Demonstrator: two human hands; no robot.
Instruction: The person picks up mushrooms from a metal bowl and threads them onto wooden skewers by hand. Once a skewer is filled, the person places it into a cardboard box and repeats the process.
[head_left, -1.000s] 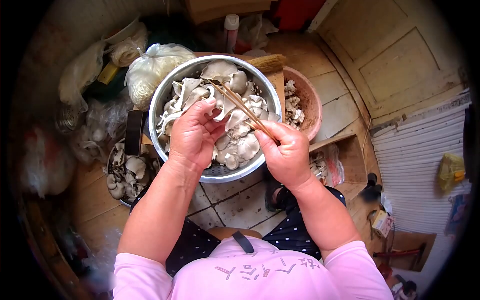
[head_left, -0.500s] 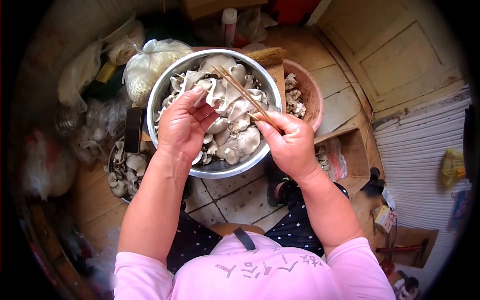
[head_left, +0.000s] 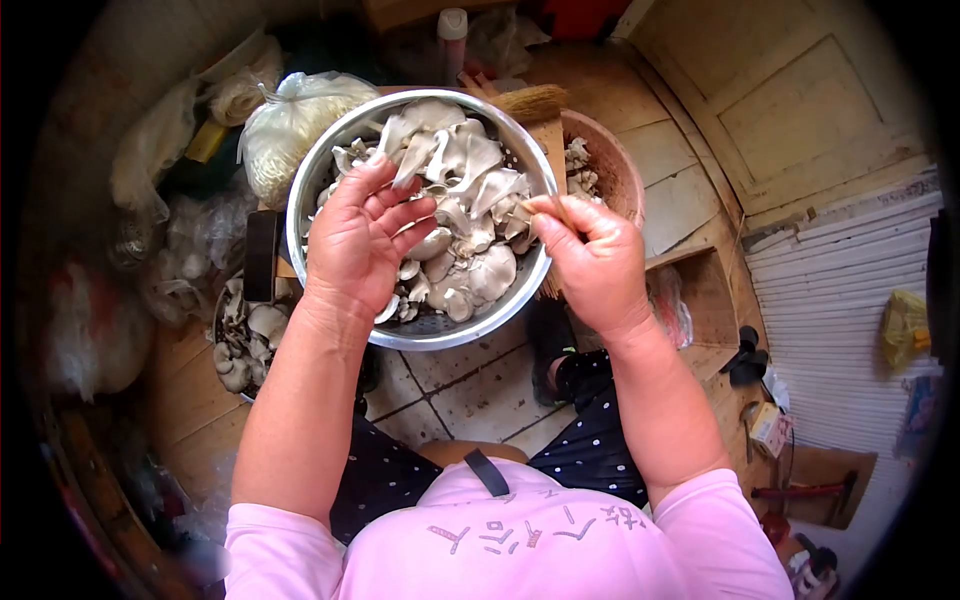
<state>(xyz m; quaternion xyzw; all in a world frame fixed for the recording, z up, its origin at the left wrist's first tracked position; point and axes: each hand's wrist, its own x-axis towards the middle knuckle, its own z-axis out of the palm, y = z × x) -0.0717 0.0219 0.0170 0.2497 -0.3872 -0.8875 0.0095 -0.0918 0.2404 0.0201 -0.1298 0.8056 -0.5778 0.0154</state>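
Wooden skewers (head_left: 562,207) are pinched between the thumb and fingers of the right hand (head_left: 600,262), at the right-hand rim; they look foreshortened, so their exact count and long axis are hard to tell. The left hand (head_left: 350,230) is unclenched, palm up, fingers loosely bent over the opposite side — whether its fingertips touch a mushroom, I cannot tell. Between the hands and just past them lie the grey oyster mushrooms (head_left: 492,272), heaped in the perforated steel basin (head_left: 440,345); the right hand is nearer the lower right of the heap, the left nearer its left edge. Half a second ago the skewers slanted across the heap towards its far side; now they are back by the rim, leaving the upper caps uncovered. Farther out sit a straw brush (head_left: 530,101), a pink tub (head_left: 632,175) and — beyond the left hand — a knotted plastic bag (head_left: 290,135).
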